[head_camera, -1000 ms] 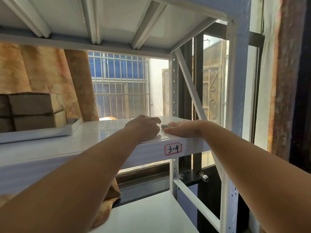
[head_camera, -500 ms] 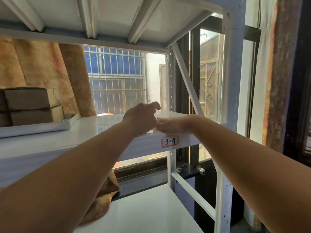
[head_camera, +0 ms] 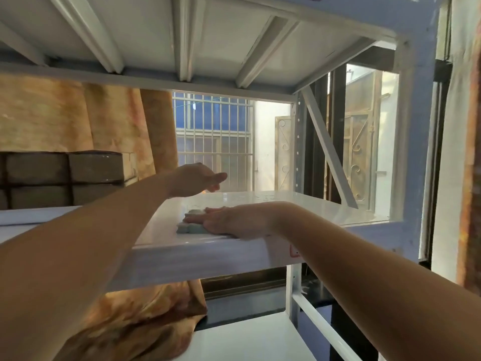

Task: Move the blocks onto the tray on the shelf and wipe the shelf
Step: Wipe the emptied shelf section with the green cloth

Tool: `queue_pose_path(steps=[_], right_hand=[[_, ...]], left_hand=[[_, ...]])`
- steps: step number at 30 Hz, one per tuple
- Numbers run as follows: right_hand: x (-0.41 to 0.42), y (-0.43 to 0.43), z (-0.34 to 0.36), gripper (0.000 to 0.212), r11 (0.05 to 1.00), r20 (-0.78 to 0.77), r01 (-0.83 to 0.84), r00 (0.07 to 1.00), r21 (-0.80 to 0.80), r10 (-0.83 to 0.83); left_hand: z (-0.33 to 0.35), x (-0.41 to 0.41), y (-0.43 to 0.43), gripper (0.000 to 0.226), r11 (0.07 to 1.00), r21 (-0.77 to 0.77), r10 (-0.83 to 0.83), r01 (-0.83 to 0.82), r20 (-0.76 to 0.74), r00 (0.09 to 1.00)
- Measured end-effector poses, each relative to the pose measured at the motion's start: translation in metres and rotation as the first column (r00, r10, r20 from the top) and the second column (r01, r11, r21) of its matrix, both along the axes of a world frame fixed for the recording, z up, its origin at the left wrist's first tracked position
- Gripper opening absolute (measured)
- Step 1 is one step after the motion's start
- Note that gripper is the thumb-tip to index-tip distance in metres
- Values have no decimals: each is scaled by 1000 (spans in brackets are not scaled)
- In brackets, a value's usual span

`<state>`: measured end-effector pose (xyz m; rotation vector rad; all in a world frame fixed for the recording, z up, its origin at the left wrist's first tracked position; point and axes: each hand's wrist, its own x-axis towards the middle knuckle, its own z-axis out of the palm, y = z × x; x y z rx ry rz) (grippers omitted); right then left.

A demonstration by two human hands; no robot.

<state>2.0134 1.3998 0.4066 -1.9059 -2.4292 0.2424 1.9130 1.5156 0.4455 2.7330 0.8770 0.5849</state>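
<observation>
My right hand (head_camera: 231, 221) lies flat, palm down, on a pale green cloth (head_camera: 189, 227) near the front edge of the white shelf (head_camera: 299, 207). My left hand (head_camera: 196, 179) hovers just above the shelf behind the cloth, fingers loosely spread and holding nothing. Brown blocks (head_camera: 65, 175) are stacked in two rows at the far left of the shelf. The white tray (head_camera: 36, 216) under them shows only as a pale rim, partly hidden by my left forearm.
The steel rack has an upper shelf (head_camera: 208, 35) close overhead and a lower shelf (head_camera: 260, 340) below. A diagonal brace (head_camera: 328, 149) and upright posts close the right end. An orange curtain (head_camera: 78, 118) hangs behind the rack, next to a barred window (head_camera: 213, 142).
My left hand has lifted off the shelf and opened. My right hand has slid left along the front edge, flat on the cloth.
</observation>
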Motion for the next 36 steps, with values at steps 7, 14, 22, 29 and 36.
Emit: queue_pose_path(steps=[7,14,22,29,36], right_hand=[[-11,50,15,58,977,-75,130,987,-168,-144],[7,80,37,75,931,-172,357,915,-74,-365],[31,76,57,37,866,-229,451,886,215,-404],[50,70,56,27,719,-159,464,878,517,-452],[61,57,30,32,743,-114,589,802,319,-587]], left_hand=[[-9,-19,39,30,967,134,197,-217,150,969],[-15,-18,47,35,938,181,272,-296,147,951],[-16,-18,50,32,920,228,272,-319,217,938],[-14,-20,42,25,910,231,265,-345,316,911],[-17,-17,40,24,921,220,252,-322,296,921]])
